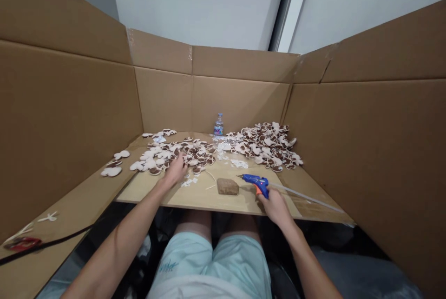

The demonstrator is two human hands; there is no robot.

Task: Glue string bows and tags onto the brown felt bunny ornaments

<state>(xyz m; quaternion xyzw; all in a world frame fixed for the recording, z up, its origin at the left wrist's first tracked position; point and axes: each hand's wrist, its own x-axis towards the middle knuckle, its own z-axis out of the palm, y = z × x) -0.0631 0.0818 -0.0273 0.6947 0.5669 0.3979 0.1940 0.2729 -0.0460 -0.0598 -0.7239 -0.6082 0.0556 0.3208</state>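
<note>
My right hand (273,203) is wrapped around a blue hot glue gun (255,180) with an orange trigger. Its nozzle points left, just above and beyond a rough brown block (227,186). A long translucent glue stick (306,195) trails from the gun's back toward the right. My left hand (177,169) reaches into the near side of a pile of brown and white padded pieces (158,152) with thin cords. Its fingers are drawn together among them, and whatever is between the fingertips is hidden. Small white tags (188,182) lie just right of that hand.
A larger heap of similar pieces (266,143) lies at the back right. Near the back wall stands a clear bottle (219,126). More white tags (239,163) lie mid-board. Red-handled pliers or cutters (23,243) rest far left beside a black cable (52,242). Cardboard walls (240,101) enclose the table.
</note>
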